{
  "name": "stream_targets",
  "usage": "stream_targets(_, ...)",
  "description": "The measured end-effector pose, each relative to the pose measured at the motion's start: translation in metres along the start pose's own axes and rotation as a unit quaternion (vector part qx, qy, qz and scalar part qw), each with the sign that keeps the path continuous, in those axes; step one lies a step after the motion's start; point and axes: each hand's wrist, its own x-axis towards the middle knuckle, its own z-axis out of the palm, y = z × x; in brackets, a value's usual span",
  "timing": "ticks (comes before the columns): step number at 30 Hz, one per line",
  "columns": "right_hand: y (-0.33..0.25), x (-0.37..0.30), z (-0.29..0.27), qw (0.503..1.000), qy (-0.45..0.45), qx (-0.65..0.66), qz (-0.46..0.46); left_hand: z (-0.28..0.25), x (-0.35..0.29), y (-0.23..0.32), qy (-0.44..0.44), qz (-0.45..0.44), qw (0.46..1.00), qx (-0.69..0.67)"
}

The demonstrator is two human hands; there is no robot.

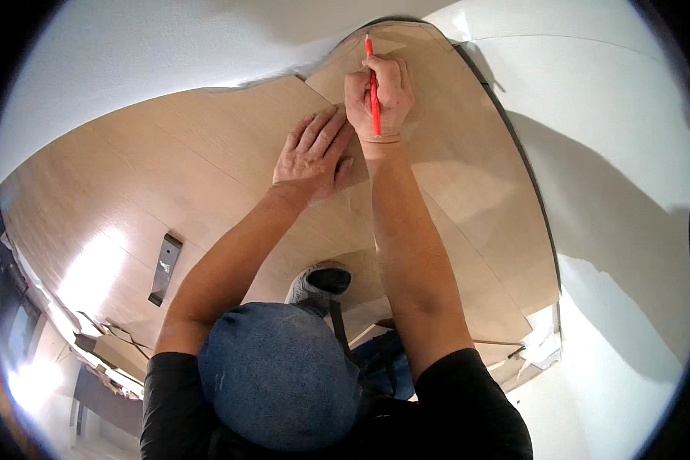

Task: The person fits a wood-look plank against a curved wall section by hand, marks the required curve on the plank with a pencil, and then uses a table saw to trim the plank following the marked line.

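A red pencil (375, 100) is gripped in my right hand (392, 88), its tip pointing away from me toward the far corner of the wood-look floor. That tip is at or just over a light plank (429, 77) close to the dark edge gap; contact cannot be made out. Beside it, on the left, my left hand (310, 153) lies flat with its fingers stretched out over the planks near a seam. Both arms reach forward past my bent, denim-covered knee (280, 376).
A flat dark metal bar (165, 268) lies on the floor to the left. White walls (621, 176) rise at the right and far side, with a dark gap along the right. My grey shoe (320, 282) rests on the planks. Cut board pieces (115, 353) lie at lower left.
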Motion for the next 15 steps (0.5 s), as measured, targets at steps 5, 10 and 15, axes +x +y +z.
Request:
stream_targets(5, 0.006, 0.001, -0.005, 1.0, 0.0, -0.012, 0.004, 0.0, 0.004, 0.001, 0.018, 0.013, 1.0, -0.006)
stream_targets(10, 0.021, -0.006, -0.044, 0.995, 0.031, 0.028, 0.087, 0.0, 0.002, 0.001, -0.008, 0.002, 1.0, -0.007)
stream_targets(15, 0.058, 0.011, -0.101, 0.998, 0.024, -0.001, 0.054, 0.002, 0.002, 0.002, -0.027, -0.007, 0.999, 0.016)
